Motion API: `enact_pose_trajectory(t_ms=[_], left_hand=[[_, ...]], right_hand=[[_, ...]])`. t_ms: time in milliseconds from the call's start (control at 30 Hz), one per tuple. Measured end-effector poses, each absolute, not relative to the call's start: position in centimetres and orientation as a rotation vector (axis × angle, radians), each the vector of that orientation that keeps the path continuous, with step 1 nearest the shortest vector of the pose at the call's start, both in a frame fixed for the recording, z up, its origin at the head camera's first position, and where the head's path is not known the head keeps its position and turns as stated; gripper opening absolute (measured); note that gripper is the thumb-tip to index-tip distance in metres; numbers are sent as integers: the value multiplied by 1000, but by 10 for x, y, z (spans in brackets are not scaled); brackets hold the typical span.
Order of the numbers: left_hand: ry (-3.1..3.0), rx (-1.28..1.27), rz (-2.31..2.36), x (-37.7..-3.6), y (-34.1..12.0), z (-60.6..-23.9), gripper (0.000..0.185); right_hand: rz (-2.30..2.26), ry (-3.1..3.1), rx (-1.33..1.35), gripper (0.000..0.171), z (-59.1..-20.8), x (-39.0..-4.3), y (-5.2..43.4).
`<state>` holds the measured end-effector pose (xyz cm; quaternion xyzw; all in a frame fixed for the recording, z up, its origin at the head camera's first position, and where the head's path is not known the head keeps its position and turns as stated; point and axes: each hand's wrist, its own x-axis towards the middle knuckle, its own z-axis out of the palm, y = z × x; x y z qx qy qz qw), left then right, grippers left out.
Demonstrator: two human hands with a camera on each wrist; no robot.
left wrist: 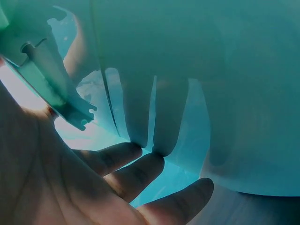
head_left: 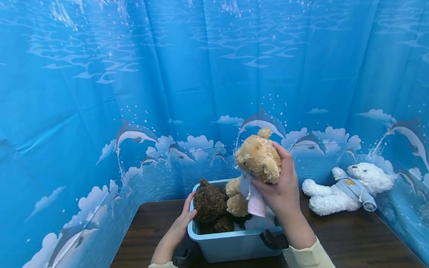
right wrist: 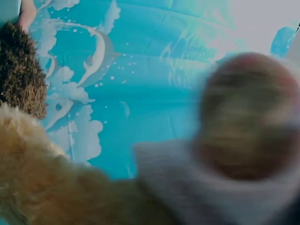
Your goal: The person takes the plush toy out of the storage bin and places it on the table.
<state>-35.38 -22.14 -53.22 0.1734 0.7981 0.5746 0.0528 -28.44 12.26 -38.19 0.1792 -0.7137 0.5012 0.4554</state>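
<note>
My right hand [head_left: 283, 187] grips a tan teddy bear [head_left: 256, 154] by the back of its head, above a light-blue plastic bin [head_left: 237, 245]. The bear wears a pale pink and white garment, and its legs hang over the bin. In the right wrist view its tan fur [right wrist: 56, 183] fills the lower left. My left hand [head_left: 177, 229] holds the bin's left rim, thumb over the edge, with the fingers [left wrist: 136, 176] against the outer wall in the left wrist view. Inside the bin lies a dark brown curly teddy bear [head_left: 210, 202] beside white plush, partly hidden.
A white teddy bear [head_left: 346, 188] in a grey-blue top lies on its back at the right of the dark wooden table [head_left: 363, 239]. A blue dolphin-print curtain [head_left: 184, 91] hangs close behind and along both sides.
</note>
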Motion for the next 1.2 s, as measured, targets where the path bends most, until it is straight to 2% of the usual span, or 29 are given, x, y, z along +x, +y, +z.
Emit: enact_pose_trajectory(t_ms=[100, 333, 500, 733, 1200], left_hand=[[2433, 534, 1746, -355, -222, -533, 74], [2426, 535, 1750, -354, -221, -534, 76], [2419, 520, 1755, -355, -221, -533, 75], [2439, 520, 1741, -354, -221, -531, 76], [2405, 544, 1754, -353, -221, -530, 74]], right_hand=[[1200, -1685, 510, 107, -383, -283, 124], [1131, -1645, 594, 91, -381, -277, 130], [1159, -1588, 604, 88, -380, -269, 137], [1169, -1498, 621, 91, -376, -255, 151], [1420, -1287, 376, 107, -377, -212, 209]])
